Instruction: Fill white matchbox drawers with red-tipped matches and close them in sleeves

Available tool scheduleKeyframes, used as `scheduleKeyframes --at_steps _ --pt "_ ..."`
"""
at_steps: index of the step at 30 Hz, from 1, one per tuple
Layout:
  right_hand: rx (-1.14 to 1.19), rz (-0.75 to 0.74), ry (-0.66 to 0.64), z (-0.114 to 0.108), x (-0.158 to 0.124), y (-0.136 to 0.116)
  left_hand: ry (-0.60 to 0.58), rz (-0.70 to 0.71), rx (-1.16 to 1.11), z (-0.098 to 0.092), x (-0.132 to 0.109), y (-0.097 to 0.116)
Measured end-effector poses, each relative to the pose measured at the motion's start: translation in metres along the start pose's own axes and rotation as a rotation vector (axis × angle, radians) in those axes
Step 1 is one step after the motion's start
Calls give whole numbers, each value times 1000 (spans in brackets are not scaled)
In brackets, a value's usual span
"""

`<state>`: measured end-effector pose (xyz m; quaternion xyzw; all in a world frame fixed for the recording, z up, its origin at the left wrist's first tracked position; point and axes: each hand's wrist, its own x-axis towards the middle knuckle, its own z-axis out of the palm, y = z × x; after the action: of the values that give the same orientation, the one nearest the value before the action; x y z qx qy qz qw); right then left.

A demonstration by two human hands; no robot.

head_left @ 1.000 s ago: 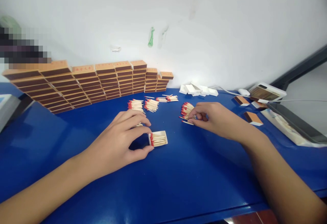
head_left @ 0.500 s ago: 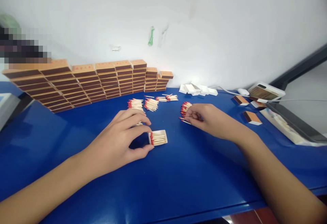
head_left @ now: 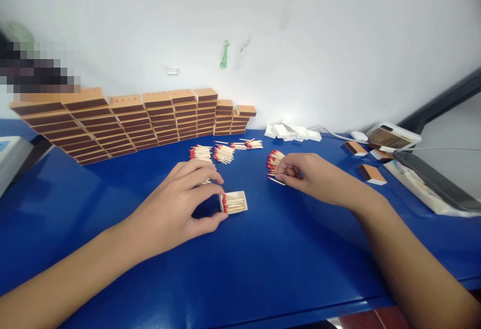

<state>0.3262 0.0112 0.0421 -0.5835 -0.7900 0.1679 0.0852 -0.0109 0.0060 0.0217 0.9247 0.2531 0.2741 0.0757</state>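
My left hand (head_left: pixel 184 194) grips the white inner tray (head_left: pixel 246 202) of a matchbox between thumb and fingertips at its left end. Red-headed matches (head_left: pixel 233 203) lie side by side in the tray, heads to the left. My right hand (head_left: pixel 300 169) is closed in a pinch at the near side of a match pile (head_left: pixel 275 161). A match head pokes out left of its fingertips, and a loose match (head_left: pixel 277 181) lies just below them. More match heaps (head_left: pixel 224 153) lie behind my left hand, which partly hides one of them.
Stacked matchboxes (head_left: pixel 161 118) form a stepped row along the wall at the left. White empty trays (head_left: pixel 289 131) lie at the back. To the right are several loose matchbox sleeves (head_left: pixel 372 174), a white phone-like device (head_left: pixel 394 136), a cable and a dark flat object (head_left: pixel 439 179).
My right hand has shifted slightly right at the pile, and the loose match beneath its fingertips now shows apart from them. My left hand stays on the tray. The view has moved a little.
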Motion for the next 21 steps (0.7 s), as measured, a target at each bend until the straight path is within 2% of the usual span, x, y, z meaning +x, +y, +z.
scheduleKeyframes --at_steps 15,21 --pt "3 -37 50 0 -1 2 -4 -4 10 0 1 -1" --pt "-8 -2 2 0 -1 2 -7 1 11 -1 0 -1"
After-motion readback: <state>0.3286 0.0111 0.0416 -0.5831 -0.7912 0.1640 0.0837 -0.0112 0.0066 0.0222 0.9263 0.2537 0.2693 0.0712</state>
